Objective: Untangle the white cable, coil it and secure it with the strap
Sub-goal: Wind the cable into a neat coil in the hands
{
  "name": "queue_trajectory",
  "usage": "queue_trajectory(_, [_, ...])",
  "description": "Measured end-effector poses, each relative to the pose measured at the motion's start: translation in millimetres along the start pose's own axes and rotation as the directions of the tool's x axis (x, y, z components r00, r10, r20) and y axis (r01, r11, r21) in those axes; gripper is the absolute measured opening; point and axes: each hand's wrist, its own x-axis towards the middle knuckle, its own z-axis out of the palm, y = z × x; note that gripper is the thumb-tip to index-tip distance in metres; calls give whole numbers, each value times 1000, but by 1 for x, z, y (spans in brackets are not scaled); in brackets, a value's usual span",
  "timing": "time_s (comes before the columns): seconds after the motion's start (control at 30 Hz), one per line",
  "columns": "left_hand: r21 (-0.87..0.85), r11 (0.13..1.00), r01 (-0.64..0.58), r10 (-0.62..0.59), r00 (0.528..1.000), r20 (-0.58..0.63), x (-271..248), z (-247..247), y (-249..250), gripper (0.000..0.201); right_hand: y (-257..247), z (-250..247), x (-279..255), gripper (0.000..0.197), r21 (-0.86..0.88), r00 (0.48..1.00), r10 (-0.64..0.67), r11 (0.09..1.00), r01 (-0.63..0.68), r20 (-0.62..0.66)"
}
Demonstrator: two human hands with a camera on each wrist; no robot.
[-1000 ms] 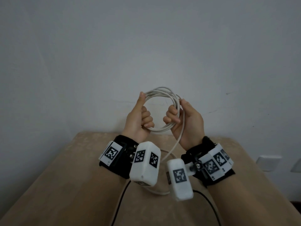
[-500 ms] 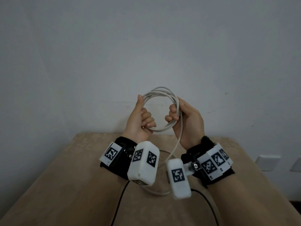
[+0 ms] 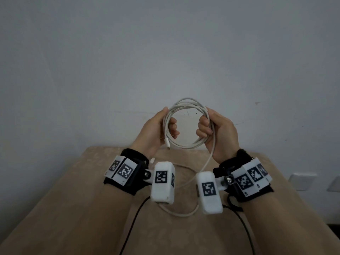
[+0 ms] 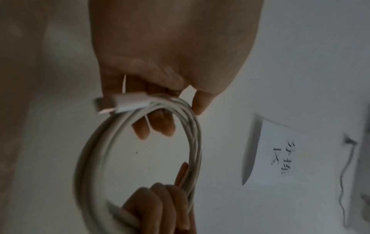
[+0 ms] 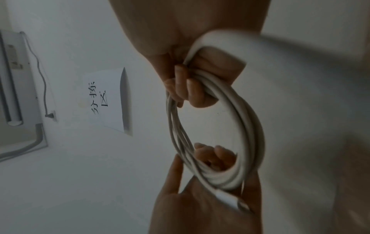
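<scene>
I hold the white cable [image 3: 187, 124] up in front of the wall [image 3: 165, 52], above the far end of the desk [image 3: 92, 208], wound into a round coil of several turns. The coil stands roughly upright, its open face turned toward me, so that I see the wall through the ring.

My left hand [image 3: 156, 131] grips the left side of the coil, thumb along the outside of the strands and fingers curled through the ring. One plug end [image 3: 167, 144] sticks out below this hand and points down toward the desk; in the left wrist view the same plug [image 4: 128, 102] lies across the turns just under my curled fingers [image 4: 160, 125].

My right hand [image 3: 219, 133] grips the right side of the coil in the same way, fingers wrapped round the bundled strands from inside the ring, thumb on the outside. In the right wrist view the turns run from my right fingers [image 5: 192, 88] down to my left hand [image 5: 200, 205] at the opposite side of the ring.

From under my right hand the loose tail [image 3: 206, 168] hangs down to the desk, where it curves in a slack loop between my two wrists. Two black wires [image 3: 132, 227] run across the desk toward me from the wrist cameras.
</scene>
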Motion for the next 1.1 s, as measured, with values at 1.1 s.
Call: queue_trajectory(1.1, [294,935,-197,288,907,-306,-12,-10,27,50,-10,14,-13,21,-616,978,141,788,-16,154])
